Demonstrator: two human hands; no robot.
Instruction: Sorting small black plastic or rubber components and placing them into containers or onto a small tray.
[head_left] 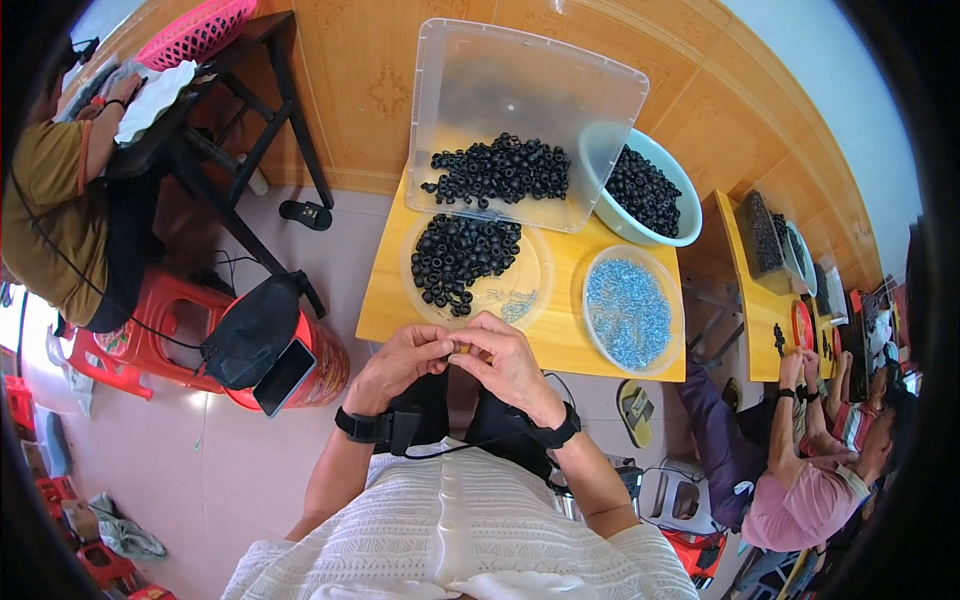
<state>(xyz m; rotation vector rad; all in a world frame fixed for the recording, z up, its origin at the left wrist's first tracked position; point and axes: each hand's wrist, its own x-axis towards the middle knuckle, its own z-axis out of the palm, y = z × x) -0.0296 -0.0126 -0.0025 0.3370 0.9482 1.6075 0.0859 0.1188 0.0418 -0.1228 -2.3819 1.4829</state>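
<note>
My left hand [400,368] and my right hand [512,372] meet at the table's front edge, fingertips pinched together. Between them is something small and dark, mostly covered by the fingers; its kind cannot be made out. Just beyond, a round clear tray [538,262] holds a heap of black ring-shaped parts [462,250] and a few small clear pieces [515,305]. To its right, a round tub [676,345] is full of small clear-blue pieces [628,310]. Each wrist wears a black band with a cable.
Behind the tray, a clear plastic bin [530,75] and a pale-blue basin [685,182] hold more black parts on the yellow table [385,290]. A red bucket [330,365] with a phone [284,377] stands left. People work at tables on both sides. A slipper [636,412] lies beneath.
</note>
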